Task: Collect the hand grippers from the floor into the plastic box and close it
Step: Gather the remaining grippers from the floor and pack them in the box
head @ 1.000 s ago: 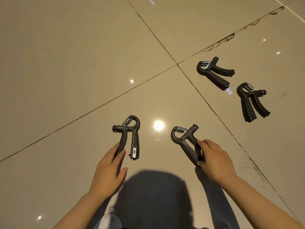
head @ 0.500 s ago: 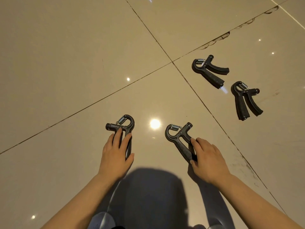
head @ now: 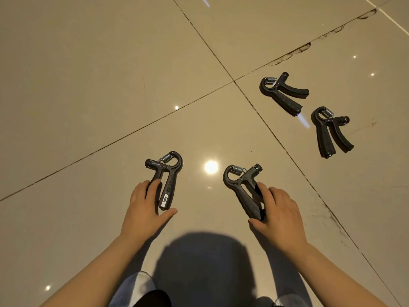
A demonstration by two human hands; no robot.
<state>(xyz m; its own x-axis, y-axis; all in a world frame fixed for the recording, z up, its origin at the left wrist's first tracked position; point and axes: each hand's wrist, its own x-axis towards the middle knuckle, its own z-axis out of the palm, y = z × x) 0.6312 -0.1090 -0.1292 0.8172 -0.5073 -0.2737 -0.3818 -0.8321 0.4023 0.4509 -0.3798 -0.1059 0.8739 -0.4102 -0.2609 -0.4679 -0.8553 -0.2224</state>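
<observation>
the left hand (head: 143,209) is closing its fingers and thumb around one hand gripper (head: 166,178) on the tiled floor (head: 88,85), and the right hand (head: 278,213) is clasping another (head: 243,189). two more grippers (head: 282,93) (head: 329,131) are lying well apart, to the far right.

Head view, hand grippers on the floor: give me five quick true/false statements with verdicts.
1. Four hand grippers lie on the tiled floor. True.
2. The left hand is on the near-left gripper. True.
3. The right hand hangs free, touching nothing. False: its fingers rest on the near-right gripper.
4. The two far grippers, one and the other, are stacked. False: they lie apart, side by side.
5. The plastic box stands open beside the hands. False: no box is in view.
</observation>
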